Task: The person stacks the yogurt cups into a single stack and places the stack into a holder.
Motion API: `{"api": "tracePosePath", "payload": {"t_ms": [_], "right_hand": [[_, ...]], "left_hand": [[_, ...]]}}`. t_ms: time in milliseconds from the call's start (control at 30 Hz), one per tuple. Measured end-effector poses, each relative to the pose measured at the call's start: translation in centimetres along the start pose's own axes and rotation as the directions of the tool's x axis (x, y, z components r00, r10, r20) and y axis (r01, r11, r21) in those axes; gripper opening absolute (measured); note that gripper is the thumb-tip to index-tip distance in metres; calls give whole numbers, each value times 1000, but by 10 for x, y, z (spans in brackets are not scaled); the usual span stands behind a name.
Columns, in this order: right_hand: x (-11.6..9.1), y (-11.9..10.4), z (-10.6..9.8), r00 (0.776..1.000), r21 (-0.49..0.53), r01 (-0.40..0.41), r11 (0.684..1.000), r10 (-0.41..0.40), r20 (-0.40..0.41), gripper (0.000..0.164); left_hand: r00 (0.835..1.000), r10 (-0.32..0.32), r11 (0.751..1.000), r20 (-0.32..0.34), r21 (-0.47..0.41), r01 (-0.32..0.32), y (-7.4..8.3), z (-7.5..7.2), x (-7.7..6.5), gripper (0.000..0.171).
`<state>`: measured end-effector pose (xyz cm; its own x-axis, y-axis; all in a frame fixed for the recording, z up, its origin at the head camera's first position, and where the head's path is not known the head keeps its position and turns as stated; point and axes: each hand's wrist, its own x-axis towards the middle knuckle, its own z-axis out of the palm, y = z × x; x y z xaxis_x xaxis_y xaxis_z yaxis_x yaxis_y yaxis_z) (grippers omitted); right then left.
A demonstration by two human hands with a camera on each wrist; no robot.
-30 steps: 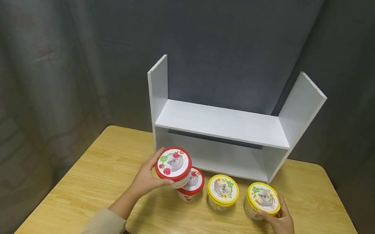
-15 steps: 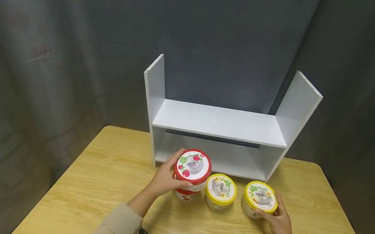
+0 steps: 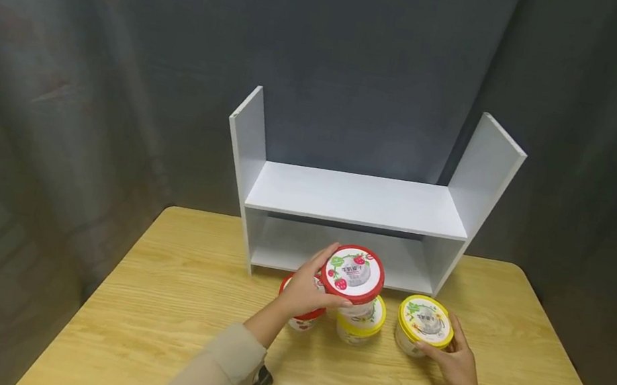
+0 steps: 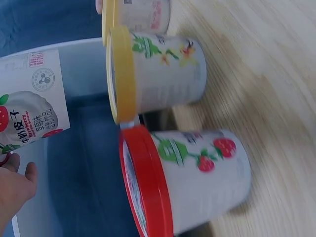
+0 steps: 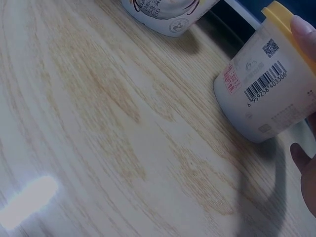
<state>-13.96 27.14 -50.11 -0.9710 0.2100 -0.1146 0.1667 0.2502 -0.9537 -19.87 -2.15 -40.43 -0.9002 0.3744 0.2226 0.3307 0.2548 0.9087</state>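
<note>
My left hand (image 3: 306,289) grips a strawberry tub with a red lid (image 3: 355,274), held in the air in front of the shelf. In the head view this tub overlaps a yellow-lidded tub (image 3: 359,330) standing on the table. A second red-lidded tub (image 3: 307,318), partly hidden behind the left hand, stands just left of that one. My right hand (image 3: 458,362) holds another yellow-lidded tub (image 3: 425,321) between thumb and fingers, low at the table. The right wrist view shows the barcode side of this yellow-lidded tub (image 5: 266,79), its base close on the wood.
A white two-level shelf (image 3: 362,201) with tall side panels stands behind the tubs. Its lower board (image 3: 287,243) lies close past them. The wooden table (image 3: 173,306) extends to both sides, and dark curtains (image 3: 367,59) hang around its back.
The left hand has carried its red-lidded tub to the right, past the standing red-lidded tub and over to the middle yellow-lidded one. The right hand keeps its hold in place.
</note>
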Motion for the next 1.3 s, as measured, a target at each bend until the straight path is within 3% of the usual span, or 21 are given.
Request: {"api": "tracePosePath", "payload": {"t_ms": [200, 467, 733, 1067, 1300], "right_hand": [[0, -3, 0, 1000, 5, -14, 1000, 14, 9, 100], [1, -3, 0, 1000, 24, -15, 1000, 15, 11, 98], [2, -1, 0, 1000, 34, 18, 999, -19, 14, 97], [3, 6, 1, 999, 14, 38, 999, -38, -9, 96], [5, 4, 1, 999, -3, 38, 999, -38, 3, 94]], "left_hand": [[999, -3, 999, 54, -50, 6, 5, 18, 11, 92], [994, -74, 997, 74, -6, 75, 15, 47, 27, 94], [992, -64, 998, 108, -20, 66, 16, 77, 39, 95], [988, -93, 995, 123, -22, 96, 17, 104, 51, 96], [990, -74, 995, 116, 79, 65, 19, 121, 57, 97]]}}
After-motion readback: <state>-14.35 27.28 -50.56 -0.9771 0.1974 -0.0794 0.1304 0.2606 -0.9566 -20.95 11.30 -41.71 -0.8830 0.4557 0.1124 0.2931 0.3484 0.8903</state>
